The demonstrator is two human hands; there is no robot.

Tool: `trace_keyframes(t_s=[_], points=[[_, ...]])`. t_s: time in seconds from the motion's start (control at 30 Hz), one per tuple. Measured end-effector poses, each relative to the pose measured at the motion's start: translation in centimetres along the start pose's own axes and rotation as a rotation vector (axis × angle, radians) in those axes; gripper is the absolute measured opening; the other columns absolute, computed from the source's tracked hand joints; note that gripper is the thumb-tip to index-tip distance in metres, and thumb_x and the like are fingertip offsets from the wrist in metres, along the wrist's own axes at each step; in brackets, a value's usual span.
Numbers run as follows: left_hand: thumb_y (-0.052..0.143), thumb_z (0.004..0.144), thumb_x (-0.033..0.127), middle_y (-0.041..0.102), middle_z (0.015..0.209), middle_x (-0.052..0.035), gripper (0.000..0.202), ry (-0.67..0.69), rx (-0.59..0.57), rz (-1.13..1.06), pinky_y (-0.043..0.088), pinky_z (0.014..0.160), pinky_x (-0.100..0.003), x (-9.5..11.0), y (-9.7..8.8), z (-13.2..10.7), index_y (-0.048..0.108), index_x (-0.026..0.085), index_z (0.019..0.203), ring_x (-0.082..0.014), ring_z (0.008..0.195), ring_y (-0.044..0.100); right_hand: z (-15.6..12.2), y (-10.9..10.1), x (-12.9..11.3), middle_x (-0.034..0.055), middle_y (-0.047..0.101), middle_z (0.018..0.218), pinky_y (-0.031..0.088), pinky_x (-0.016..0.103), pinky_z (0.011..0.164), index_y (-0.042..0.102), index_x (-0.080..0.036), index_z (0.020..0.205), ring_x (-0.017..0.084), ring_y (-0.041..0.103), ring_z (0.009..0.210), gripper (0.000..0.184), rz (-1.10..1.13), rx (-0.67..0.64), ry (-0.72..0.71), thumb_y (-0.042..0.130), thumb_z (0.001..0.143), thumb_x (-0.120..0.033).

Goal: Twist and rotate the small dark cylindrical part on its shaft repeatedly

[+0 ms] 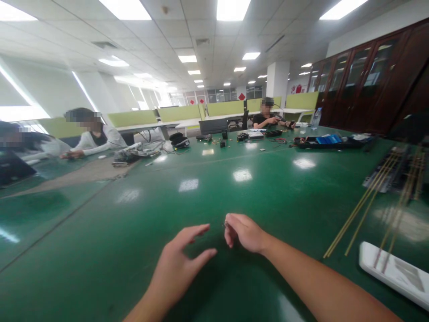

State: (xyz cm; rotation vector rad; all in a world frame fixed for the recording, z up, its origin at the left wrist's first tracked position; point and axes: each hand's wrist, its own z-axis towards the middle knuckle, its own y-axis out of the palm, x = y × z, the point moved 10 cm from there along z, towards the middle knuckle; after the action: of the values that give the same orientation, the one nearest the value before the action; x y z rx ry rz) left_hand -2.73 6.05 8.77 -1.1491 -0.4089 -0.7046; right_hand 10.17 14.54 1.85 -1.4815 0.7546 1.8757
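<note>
My left hand (182, 257) hovers over the green tabletop (150, 214), its thumb and fingers spread apart with nothing between them. Just to its right, my right hand (244, 232) is closed in a pinch. A small shiny metal piece (225, 224) sticks out at its fingertips, pointing towards my left hand. It is too small and blurred for me to tell its kind, and the fingers cover most of it. The two hands are a short gap apart.
Thin yellowish rods (363, 201) and a white device (392, 273) lie at the right. A black tray (301, 142) with blue packets, a water bottle (316, 119) and tangled cables (134, 153) stand farther off. Co-workers sit at the left and across the table.
</note>
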Motion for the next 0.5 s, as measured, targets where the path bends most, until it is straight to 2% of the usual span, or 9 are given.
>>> trace_keyframes(t_s=[0.07, 0.13, 0.2, 0.27, 0.37, 0.43, 0.5], points=[[0.075, 0.074, 0.037, 0.070, 0.108, -0.0055, 0.032, -0.043, -0.050, -0.248, 0.053, 0.089, -0.039, -0.1, 3.5, 3.3, 0.073, 0.026, 0.105, -0.0268, 0.098, 0.065, 0.1, 0.2, -0.3, 0.0000, 0.057, 0.057, 0.045, 0.026, 0.052, 0.054, -0.016, 0.078, 0.013, 0.054, 0.049, 0.053, 0.050, -0.015, -0.023, 0.038, 0.094, -0.064], [0.070, 0.077, 0.035, 0.071, 0.106, -0.0062, 0.024, -0.045, -0.015, -0.317, 0.051, 0.094, -0.040, -0.2, 5.5, 5.2, 0.075, 0.024, 0.098, -0.0259, 0.097, 0.066, 0.4, -0.2, -0.2, -0.0012, 0.057, 0.058, 0.045, 0.026, 0.050, 0.056, -0.016, 0.090, 0.013, 0.054, 0.048, 0.051, 0.118, 0.001, -0.034, 0.039, 0.093, -0.064], [0.068, 0.078, 0.035, 0.071, 0.107, -0.0071, 0.025, -0.046, 0.030, -0.345, 0.051, 0.095, -0.040, -0.4, 6.6, 5.8, 0.075, 0.022, 0.098, -0.0259, 0.098, 0.066, 0.7, -0.5, 0.1, -0.0018, 0.057, 0.057, 0.045, 0.026, 0.048, 0.056, -0.015, 0.097, 0.013, 0.054, 0.047, 0.051, 0.169, 0.008, -0.034, 0.039, 0.093, -0.064], [0.067, 0.079, 0.037, 0.070, 0.108, -0.0079, 0.027, -0.051, 0.067, -0.360, 0.051, 0.094, -0.040, -0.4, 6.8, 5.7, 0.075, 0.021, 0.100, -0.0261, 0.098, 0.066, 0.9, -0.5, 0.4, -0.0017, 0.057, 0.057, 0.045, 0.025, 0.048, 0.055, -0.015, 0.096, 0.013, 0.055, 0.047, 0.051, 0.195, 0.000, -0.035, 0.039, 0.093, -0.063], [0.067, 0.081, 0.041, 0.072, 0.101, -0.0084, 0.029, -0.068, 0.113, -0.365, 0.053, 0.089, -0.038, -0.4, 5.3, 4.8, 0.073, 0.019, 0.099, -0.0251, 0.092, 0.067, 1.1, 0.0, 0.8, -0.0006, 0.061, 0.059, 0.043, 0.024, 0.048, 0.053, -0.016, 0.094, 0.013, 0.057, 0.046, 0.052, 0.214, -0.045, -0.005, 0.037, 0.092, -0.066], [0.069, 0.080, 0.047, 0.072, 0.095, -0.0075, 0.033, -0.097, 0.144, -0.332, 0.055, 0.084, -0.035, -0.6, 3.0, 3.7, 0.072, 0.019, 0.096, -0.0242, 0.088, 0.068, 1.1, 0.3, 1.4, 0.0005, 0.063, 0.060, 0.043, 0.024, 0.047, 0.050, -0.017, 0.090, 0.014, 0.058, 0.046, 0.054, 0.213, -0.069, 0.041, 0.037, 0.090, -0.069], [0.070, 0.077, 0.054, 0.072, 0.093, -0.0055, 0.037, -0.136, 0.175, -0.223, 0.056, 0.081, -0.033, -1.1, -0.4, 1.8, 0.071, 0.020, 0.093, -0.0236, 0.085, 0.068, 1.1, 0.1, 1.9, 0.0010, 0.064, 0.059, 0.042, 0.023, 0.045, 0.049, -0.018, 0.086, 0.014, 0.059, 0.045, 0.055, 0.206, -0.060, 0.079, 0.039, 0.088, -0.072]])
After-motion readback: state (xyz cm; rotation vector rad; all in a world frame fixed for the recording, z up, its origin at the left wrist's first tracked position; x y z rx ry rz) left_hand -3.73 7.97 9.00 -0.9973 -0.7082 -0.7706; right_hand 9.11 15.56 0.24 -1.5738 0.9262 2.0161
